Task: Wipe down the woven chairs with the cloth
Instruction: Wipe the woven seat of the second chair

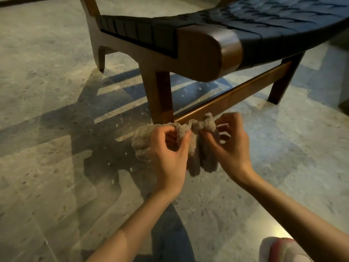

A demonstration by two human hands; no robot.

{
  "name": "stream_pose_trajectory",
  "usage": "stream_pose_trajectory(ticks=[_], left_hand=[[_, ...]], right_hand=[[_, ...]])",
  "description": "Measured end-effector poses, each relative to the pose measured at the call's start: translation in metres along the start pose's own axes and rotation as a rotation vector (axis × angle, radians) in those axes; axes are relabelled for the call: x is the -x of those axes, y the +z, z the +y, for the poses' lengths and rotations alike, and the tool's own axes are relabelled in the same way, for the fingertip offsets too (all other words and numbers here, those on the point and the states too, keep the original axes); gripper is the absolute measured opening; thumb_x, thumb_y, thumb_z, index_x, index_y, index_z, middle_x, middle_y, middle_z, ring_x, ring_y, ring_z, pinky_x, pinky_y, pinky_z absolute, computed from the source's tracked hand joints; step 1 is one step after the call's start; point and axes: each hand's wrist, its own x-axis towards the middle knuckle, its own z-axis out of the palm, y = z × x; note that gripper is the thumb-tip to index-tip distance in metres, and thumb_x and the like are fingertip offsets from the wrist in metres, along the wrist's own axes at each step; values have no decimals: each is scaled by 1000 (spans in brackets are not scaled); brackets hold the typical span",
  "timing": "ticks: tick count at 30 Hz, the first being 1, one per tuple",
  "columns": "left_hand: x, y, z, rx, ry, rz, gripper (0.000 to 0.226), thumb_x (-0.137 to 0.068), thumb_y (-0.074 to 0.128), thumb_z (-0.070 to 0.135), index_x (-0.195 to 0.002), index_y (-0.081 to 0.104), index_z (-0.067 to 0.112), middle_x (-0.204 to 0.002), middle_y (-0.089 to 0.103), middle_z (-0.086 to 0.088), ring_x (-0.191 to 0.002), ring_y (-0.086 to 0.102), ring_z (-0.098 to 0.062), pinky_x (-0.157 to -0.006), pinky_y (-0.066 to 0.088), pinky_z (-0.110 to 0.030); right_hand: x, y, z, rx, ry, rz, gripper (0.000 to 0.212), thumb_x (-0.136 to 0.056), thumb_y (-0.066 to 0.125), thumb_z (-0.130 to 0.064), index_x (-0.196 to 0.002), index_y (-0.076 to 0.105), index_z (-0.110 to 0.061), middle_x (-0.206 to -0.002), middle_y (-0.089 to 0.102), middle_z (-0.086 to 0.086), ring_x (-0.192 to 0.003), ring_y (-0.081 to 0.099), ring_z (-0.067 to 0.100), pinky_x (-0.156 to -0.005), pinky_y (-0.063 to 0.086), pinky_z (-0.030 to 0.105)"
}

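Left hand (170, 148) and right hand (229, 142) both pinch the bunched cloth (200, 146), at six o'clock beneath the woven chair (198, 53)

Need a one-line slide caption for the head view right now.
Left hand and right hand pinch a bunched beige cloth near the front leg and lower rail of the woven chair.

Ahead stand chair leg (162, 97) and crossbar (236, 95); floor (47, 95) (leftward) lies open.

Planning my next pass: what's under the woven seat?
A wooden crossbar joins the near leg and far leg, over stone floor. The cloth, gripped by the left hand and right hand, hides the near leg's foot and part of the crossbar.
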Motion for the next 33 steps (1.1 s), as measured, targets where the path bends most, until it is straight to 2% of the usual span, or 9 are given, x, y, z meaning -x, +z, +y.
stream_pose_trajectory(ticks=[3, 7, 10, 12, 15, 18, 22, 29, 33], left_hand=[[-8, 14, 12, -109, 116, -11, 19, -85, 70, 21, -96, 54, 22, -90, 56, 7, -79, 53, -3, -70, 45, -12], [-18, 33, 27, -328, 76, -178, 16, -92, 59, 20, -108, 59, 18, -110, 57, 2, -95, 51, 1, -84, 39, -3], [-22, 44, 28, -694, 129, -393, 49, -93, 54, 11, -140, 39, 10, -145, 33, -5, -135, 32, -15, -111, 31, -24], [-23, 43, 26, -971, 221, -469, 68, -91, 53, 6, -149, 19, 9, -152, 21, -10, -140, 21, -24, -114, 29, -36], [-23, 42, 25, -1351, 334, -542, 78, -89, 54, 4, -149, 4, 4, -156, 15, -14, -143, 14, -31, -116, 17, -38], [-22, 43, 21, -1709, 397, -649, 77, -93, 47, 7, -145, -8, -8, -155, 9, -23, -144, 11, -36, -116, 9, -42], [-20, 47, 15, -2004, 477, -672, 90, -92, 47, 26, -132, -15, -26, -145, 16, -34, -138, 24, -39, -115, 17, -48], [-23, 69, 9, -2067, 535, -618, 83, -91, 51, 46, -139, 15, -11, -134, 39, -23, -123, 45, -28, -107, 33, -42], [-36, 106, 17, -1860, 418, -571, 72, -92, 43, 54, -140, 28, 2, -125, 53, -6, -108, 54, -18, -95, 44, -32]], right_hand=[[-20, -13, 6, -12, -73, 45, 37, -88, 64, -17, -110, 40, -32, -103, 53, -18, -95, 57, -1, -72, 50, 14], [-46, -25, 21, 8, -56, 88, 24, -88, 64, -14, -105, 48, -10, -104, 55, 6, -91, 57, 16, -71, 52, 28], [-65, -28, 31, 23, -39, 99, 21, -88, 64, -14, -101, 50, -8, -102, 51, 4, -90, 55, 19, -71, 51, 25], [-76, -23, 37, 29, -70, 66, 19, -89, 62, -11, -103, 51, -4, -106, 50, 7, -93, 54, 19, -74, 52, 29], [-86, -12, 45, 156, -137, -78, 30, -92, 57, -15, -119, 51, -3, -117, 49, 14, -101, 50, 21, -83, 49, 37], [-82, -4, 56, 398, -342, -366, 49, -94, 41, -39, -137, 44, -16, -129, 46, 16, -113, 44, 30, -96, 39, 44], [-84, -4, 80, 721, -530, -545, 62, -95, 23, -60, -149, 26, -30, -140, 41, 17, -130, 34, 38, -112, 18, 51], [-116, -13, 104, 863, -564, -601, 74, -90, 11, -67, -137, 45, -21, -123, 54, 16, -113, 51, 35, -105, 32, 49], [-134, -35, 124, 876, -527, -596, 75, -89, 11, -67, -136, 46, -20, -122, 53, 17, -112, 50, 36, -103, 31, 48]])
